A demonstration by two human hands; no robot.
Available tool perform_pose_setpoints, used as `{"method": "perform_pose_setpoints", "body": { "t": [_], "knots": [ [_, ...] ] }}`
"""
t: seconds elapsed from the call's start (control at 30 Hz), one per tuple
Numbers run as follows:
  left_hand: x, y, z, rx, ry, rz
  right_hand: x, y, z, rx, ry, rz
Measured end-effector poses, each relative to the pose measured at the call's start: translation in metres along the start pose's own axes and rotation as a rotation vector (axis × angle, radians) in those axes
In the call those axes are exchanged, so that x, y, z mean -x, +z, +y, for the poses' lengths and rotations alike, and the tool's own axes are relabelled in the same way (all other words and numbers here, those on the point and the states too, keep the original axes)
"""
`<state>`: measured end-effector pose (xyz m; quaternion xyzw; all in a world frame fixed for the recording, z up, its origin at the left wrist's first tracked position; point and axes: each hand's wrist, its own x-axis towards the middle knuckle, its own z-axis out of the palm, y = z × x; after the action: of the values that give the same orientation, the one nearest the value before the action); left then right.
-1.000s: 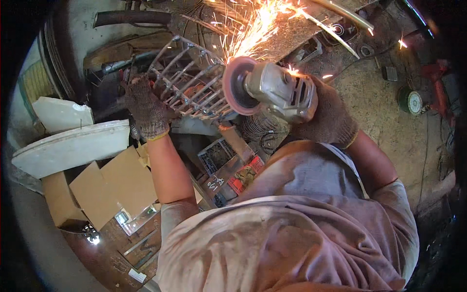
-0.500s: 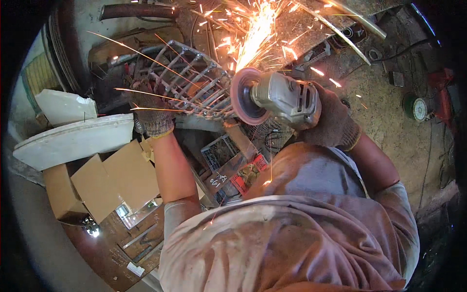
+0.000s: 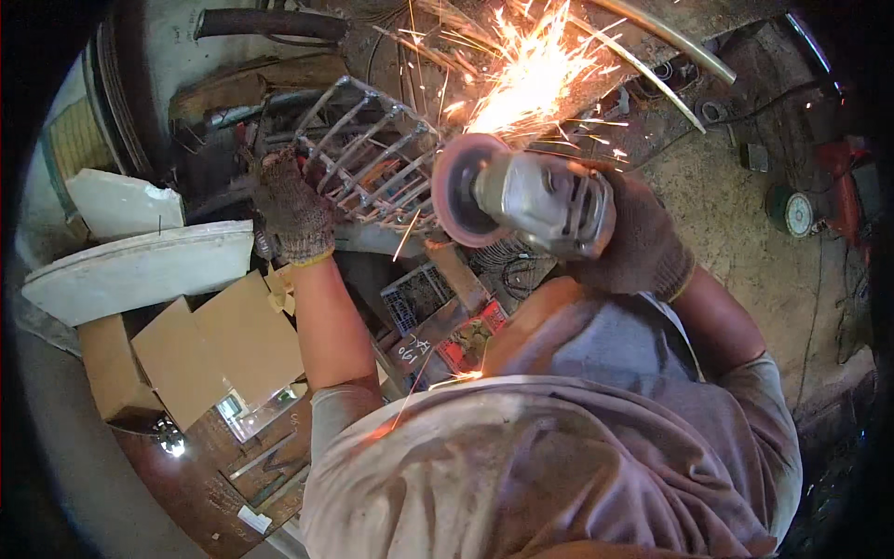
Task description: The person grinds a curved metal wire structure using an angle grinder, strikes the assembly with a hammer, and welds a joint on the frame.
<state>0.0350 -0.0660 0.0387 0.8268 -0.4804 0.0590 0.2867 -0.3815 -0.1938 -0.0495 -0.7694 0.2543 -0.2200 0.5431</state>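
Your right hand, in a knit work glove, is clenched around the body of the angle grinder. The grinding disc faces the metal grille and meets its upper right edge, where a spray of sparks fans up and away from you. Your left hand, also gloved, grasps the left side of the grille, fingers wrapped around its bars. The grille sits tilted above a cluttered bench, between your two hands.

Hazards from this position:

- Kickback. The disc works among closely spaced bars. If it wedges between two of them, the grinder is likely to jerk toward your left hand or your chest.
- Workpiece shift. No clamp is visible; the grille appears to be held by your left hand alone. If that grip slips, the disc may skate across the bars.
- Fire. Flattened cardboard lies just below your left forearm, and a few sparks land on your shirt. A change in disc angle could send the main spray down onto both.
- One-hand control. Only the right hand holds the grinder, which leaves little resistance to a sudden twist.
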Motion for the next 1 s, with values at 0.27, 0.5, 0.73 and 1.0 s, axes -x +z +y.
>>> {"method": "perform_pose_setpoints", "body": {
  "t": [0.27, 0.5, 0.73, 1.0],
  "knots": [
    [0.004, 0.006, 0.008, -0.066, 0.159, 0.003, 0.003, -0.008, -0.022, 0.057, -0.048, 0.117],
    [0.006, 0.002, 0.053, -0.162, 0.249, -0.039, 0.009, -0.014, -0.024, 0.161, 0.143, 0.031],
    [0.007, 0.015, 0.055, 0.062, 0.003, 0.074, 0.015, -0.014, -0.020, 0.109, 0.015, 0.062],
    [-0.001, 0.002, 0.037, -0.197, 0.073, -0.113, 0.012, -0.013, -0.023, 0.071, 0.139, 0.013]
  ]
}}
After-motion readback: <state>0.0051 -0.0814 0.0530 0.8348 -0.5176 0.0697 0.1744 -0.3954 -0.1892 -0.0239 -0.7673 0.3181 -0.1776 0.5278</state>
